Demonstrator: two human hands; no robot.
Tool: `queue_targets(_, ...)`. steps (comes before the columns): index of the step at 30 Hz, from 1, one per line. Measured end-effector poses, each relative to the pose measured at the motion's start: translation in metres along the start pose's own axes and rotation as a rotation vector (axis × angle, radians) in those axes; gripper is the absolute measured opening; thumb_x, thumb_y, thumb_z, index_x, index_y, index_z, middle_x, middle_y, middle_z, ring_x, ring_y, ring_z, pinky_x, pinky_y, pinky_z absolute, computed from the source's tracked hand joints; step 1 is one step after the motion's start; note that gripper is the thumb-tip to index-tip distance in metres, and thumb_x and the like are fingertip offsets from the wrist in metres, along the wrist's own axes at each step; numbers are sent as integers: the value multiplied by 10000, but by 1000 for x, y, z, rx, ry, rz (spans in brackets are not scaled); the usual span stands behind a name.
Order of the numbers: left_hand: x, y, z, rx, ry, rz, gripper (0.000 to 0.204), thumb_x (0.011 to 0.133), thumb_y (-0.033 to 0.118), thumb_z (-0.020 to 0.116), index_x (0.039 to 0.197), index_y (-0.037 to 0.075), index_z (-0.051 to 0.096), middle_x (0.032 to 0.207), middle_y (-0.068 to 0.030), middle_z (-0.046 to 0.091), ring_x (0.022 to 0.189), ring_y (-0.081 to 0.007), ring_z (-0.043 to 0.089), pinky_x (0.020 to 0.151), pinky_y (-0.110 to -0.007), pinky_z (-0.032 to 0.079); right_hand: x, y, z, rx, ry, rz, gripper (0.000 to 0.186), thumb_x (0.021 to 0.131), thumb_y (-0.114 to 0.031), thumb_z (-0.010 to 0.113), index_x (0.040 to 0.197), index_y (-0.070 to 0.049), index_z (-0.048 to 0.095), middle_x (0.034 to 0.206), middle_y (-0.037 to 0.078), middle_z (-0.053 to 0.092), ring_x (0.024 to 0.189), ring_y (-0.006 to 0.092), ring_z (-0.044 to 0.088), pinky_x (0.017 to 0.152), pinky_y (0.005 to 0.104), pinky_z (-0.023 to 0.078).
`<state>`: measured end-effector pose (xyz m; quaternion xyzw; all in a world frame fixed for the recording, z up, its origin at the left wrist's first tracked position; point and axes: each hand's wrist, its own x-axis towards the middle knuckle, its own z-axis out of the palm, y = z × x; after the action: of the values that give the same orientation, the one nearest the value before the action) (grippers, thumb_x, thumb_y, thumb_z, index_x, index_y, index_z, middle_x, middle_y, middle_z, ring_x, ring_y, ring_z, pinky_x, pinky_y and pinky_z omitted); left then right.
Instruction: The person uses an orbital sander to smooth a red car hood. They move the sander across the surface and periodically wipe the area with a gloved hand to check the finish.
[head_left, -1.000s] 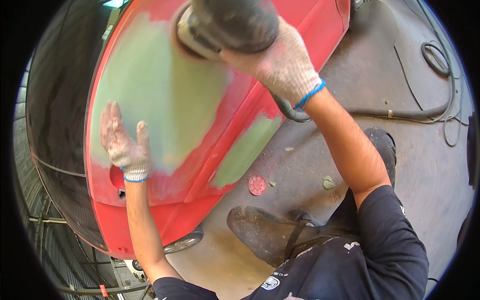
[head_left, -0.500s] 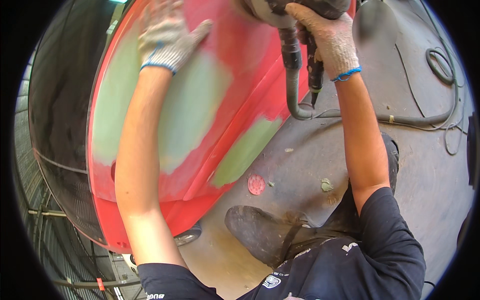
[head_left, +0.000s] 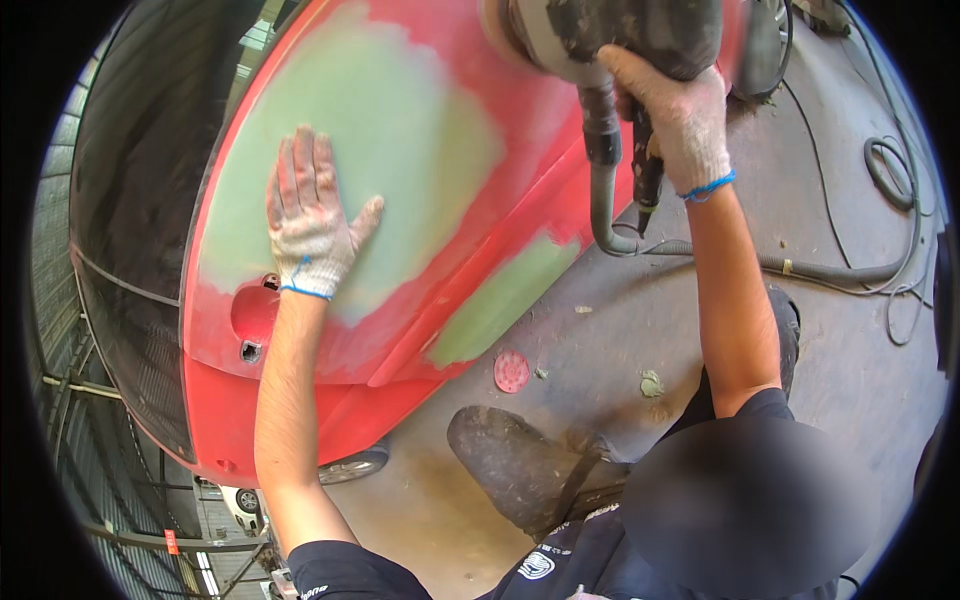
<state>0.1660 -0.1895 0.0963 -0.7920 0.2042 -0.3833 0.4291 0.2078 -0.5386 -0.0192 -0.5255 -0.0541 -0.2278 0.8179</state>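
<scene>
My left hand (head_left: 312, 220) lies flat on a pale green filler patch (head_left: 350, 80) on the red car door (head_left: 530, 150), fingers stretched out in a stained knit glove, just above the handle recess (head_left: 255, 315). My right hand (head_left: 680, 125), also gloved, grips a black power sander (head_left: 640, 30) at the upper right of the door; its pad is partly cut off at the top edge. A grey hose (head_left: 603, 205) hangs from the sander. A narrower green patch (head_left: 500, 300) runs along the lower door.
On the grey floor (head_left: 600, 340) lie a pink perforated disc (head_left: 510, 371), a crumpled pale green scrap (head_left: 651, 383) and coiled hoses (head_left: 885, 175) at the right. My bent leg (head_left: 510, 465) is below the door. A white car (head_left: 245, 505) shows at the lower left.
The sander and my right hand have moved rightward from the green patch. My left hand swept up the panel, then came back down onto it beside the handle recess.
</scene>
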Motion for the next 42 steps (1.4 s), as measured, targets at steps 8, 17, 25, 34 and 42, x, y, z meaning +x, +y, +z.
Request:
queue_targets(8, -75, -11, 10, -6, -72, -48, 886, 845, 572, 623, 1549, 95, 375, 1629, -110, 323, 1494, -296, 308, 1206, -426, 257, -36, 28, 51, 12, -191, -301, 609, 754, -179, 859, 1264, 0, 580, 1129, 152, 734, 1057, 223, 713, 917, 354, 565)
queue_targets(17, -162, -12, 22, -15, 91, -195, 657, 927, 466, 570, 1478, 118, 484, 1559, -107, 440, 1444, -327, 398, 1093, -468, 397, -65, 9, 75, -310, -329, -325, 695, 729, -184, 876, 1310, -7, 536, 1145, 162, 717, 1074, 240, 707, 928, 362, 551)
queue_targets(25, -154, 1, 23, -82, 192, -256, 546, 948, 409, 598, 1412, 124, 557, 1500, -77, 516, 1393, -300, 472, 1037, -422, 453, -24, -43, 99, -368, -367, -482, 440, 748, -157, 843, 1108, 22, 664, 984, 101, 737, 888, 164, 701, 806, 327, 565)
queue_targets(34, -150, -1, 23, -123, 232, -278, 498, 951, 390, 598, 1381, 138, 593, 1481, -49, 538, 1388, -275, 476, 1015, -393, 480, 33, -81, 103, -442, -346, -312, 287, 795, -280, 792, 790, -2, 722, 655, 44, 653, 570, 120, 626, 542, 267, 488)
queue_targets(42, -150, -3, 19, -130, 239, -281, 516, 911, 350, 648, 1385, 153, 593, 1487, -33, 532, 1383, -267, 474, 1016, -396, 493, 18, -74, 99, -485, -359, -351, 296, 786, -281, 798, 794, 5, 721, 626, 37, 644, 559, 118, 621, 527, 265, 477)
